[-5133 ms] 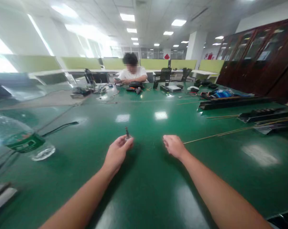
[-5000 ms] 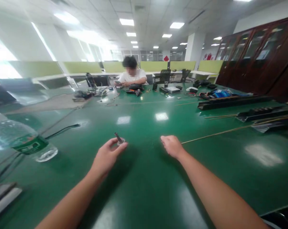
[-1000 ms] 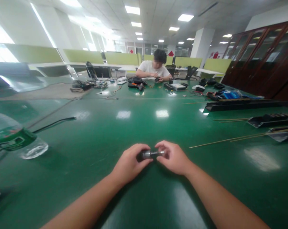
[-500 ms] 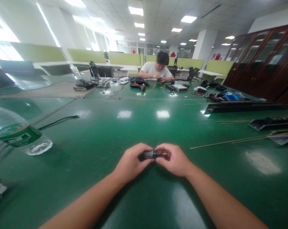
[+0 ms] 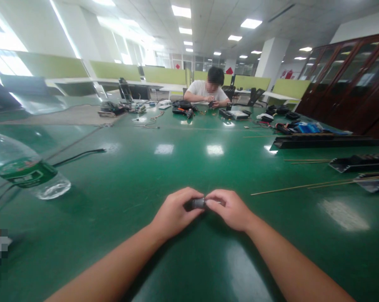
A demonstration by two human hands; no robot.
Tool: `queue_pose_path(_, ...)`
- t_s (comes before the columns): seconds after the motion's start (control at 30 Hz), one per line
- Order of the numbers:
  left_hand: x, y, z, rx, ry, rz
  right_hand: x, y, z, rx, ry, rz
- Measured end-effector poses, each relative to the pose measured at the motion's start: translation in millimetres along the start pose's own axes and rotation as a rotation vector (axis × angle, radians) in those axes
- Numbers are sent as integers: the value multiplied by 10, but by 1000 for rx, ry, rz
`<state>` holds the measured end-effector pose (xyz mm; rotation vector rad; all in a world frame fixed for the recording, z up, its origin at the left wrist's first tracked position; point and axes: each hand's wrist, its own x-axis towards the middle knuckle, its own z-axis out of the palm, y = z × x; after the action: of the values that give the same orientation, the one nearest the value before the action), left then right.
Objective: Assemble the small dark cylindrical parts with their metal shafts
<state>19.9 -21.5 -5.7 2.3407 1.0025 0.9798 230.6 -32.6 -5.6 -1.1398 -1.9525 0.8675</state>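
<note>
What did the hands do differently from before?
About five seconds ago only the left hand held the small metal part, with the right hand apart and empty. The right hand has since moved in and taken the part's other end, so both hands now pinch it together above the green table. The water bottle and the thin rods stayed put.
</note>
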Motion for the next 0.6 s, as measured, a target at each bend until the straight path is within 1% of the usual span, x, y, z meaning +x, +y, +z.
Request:
queue_pose_path(0.1, -3, 3, 1, 10, 11, -3, 2, -7, -9, -40, -18, -11)
queue_pose_path(0.4, 11, 19, 12, 51, 41, -41, -7, 4, 7, -26, 30, -16)
queue_pose_path(0.6, 19, 48, 2, 46, 35, -51, -3, -4, -6, -40, 39, -31)
